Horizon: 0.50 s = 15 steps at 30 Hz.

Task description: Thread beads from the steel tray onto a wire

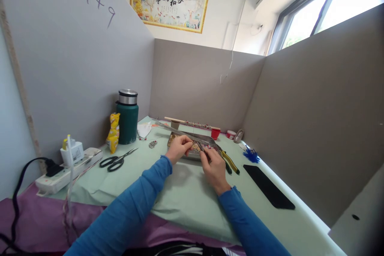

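Note:
Over the near part of a metal tray of small gold, red and clear beads, my two hands work close together. The fingers of my left hand are closed in a pinch; whatever is between them is too small to make out. My right hand is closed around a slim grey metal tool, whose tip points toward my left fingertips. A bundle of thin metal wires lies slanting across the tray. Just right of my right hand are pliers with yellow-and-black handles.
Black scissors, a yellow packet, a green flask and a power strip are on the left. Behind the tray are a beaded stick and a red cup. A black phone-like slab lies right.

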Available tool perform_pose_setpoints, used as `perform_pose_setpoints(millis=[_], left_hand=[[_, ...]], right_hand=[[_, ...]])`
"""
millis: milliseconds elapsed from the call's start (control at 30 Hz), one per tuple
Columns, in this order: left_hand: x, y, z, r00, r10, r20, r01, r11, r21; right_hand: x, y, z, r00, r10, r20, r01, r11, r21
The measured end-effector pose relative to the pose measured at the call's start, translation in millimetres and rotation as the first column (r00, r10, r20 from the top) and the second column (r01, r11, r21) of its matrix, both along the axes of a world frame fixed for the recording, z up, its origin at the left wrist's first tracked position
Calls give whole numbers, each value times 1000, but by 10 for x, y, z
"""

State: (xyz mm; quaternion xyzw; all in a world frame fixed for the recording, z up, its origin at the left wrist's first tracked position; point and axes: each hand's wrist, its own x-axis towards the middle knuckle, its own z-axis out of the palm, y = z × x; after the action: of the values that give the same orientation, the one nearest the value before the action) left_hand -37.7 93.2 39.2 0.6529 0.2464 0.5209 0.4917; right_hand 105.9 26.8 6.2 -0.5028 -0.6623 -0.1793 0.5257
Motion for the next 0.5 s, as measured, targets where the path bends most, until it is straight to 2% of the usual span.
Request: perform_pose_setpoints(millis=[100, 267, 400, 500], left_hand=[[-15, -10, 24, 999, 3, 50, 0, 998, -60], [-57, 18, 21, 985, -38, 166, 74, 973, -219], [-133, 96, 35, 932, -67, 356, 177, 941, -288], [-207, 159, 67, 850, -5, 527, 211, 919, -332]], right_hand=[[23, 8, 25, 994, 21, -103, -21, 1000, 1], [68, 35, 53, 980, -12, -199, 9, 1000, -14], [80, 39, 22, 992, -34, -121, 29, 998, -48], [72, 1, 6, 1000, 8, 17, -7, 997, -78]])
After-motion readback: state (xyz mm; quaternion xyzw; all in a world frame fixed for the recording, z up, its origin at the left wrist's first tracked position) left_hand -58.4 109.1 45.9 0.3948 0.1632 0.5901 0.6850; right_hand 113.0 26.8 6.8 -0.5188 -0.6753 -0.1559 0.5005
